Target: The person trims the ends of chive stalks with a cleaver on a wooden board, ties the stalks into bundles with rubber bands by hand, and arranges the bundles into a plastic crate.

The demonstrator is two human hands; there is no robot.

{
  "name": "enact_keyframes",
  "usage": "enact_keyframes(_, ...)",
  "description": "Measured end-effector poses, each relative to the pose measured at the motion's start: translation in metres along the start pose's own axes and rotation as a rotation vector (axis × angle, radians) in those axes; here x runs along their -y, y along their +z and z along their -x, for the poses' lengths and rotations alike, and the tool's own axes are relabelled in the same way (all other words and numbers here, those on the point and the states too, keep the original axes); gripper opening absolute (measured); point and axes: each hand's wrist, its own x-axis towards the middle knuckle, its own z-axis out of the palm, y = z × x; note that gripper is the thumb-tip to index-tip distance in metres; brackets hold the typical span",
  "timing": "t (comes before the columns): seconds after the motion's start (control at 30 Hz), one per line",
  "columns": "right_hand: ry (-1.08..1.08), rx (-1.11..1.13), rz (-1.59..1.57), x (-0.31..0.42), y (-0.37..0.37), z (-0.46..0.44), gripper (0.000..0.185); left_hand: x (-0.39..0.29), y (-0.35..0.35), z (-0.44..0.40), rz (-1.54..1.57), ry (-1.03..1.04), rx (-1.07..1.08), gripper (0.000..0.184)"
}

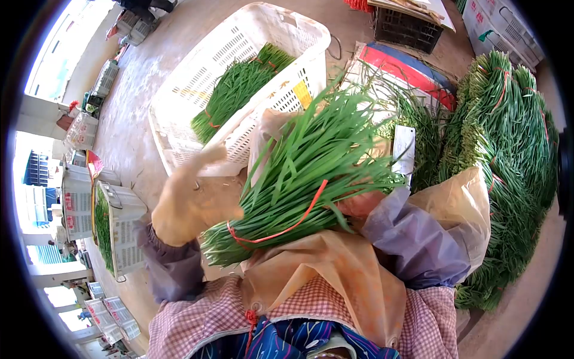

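A bundle of garlic chives (pixel 299 173) lies across my lap, with its pale cut ends at the lower left and loose leaves fanning up to the right. A red band (pixel 287 226) loops round the stem end, and one length of it runs along the bundle. My left hand (pixel 188 200), somewhat smeared by motion, is beside the stem end with its fingers spread apart. Under the leaves on the right side, my right hand (pixel 360 204) grips the bundle; most of its fingers are hidden. A tan apron (pixel 335 263) covers my lap.
Before me stands a white plastic crate (pixel 239 128) holding tied chives (pixel 239 87). Tied bundles (pixel 508 149) are piled high at my right. Loose leaves and a pale flat plate (pixel 404 146) lie near my right arm. More crates (pixel 125 230) stand at left.
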Motion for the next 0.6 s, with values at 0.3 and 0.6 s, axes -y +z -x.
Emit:
enact_keyframes(0.3, 0.269, 0.259, 0.069, -0.059, -0.019, 0.011, 0.037, 0.037, 0.051, 0.009, -0.402, -0.101, 0.288, 0.123)
enact_keyframes(0.6, 0.939, -0.483, -0.277, -0.050, -0.144, 0.013, 0.020, 0.041, 0.055, 0.008, -0.285, -0.151, 0.265, 0.116)
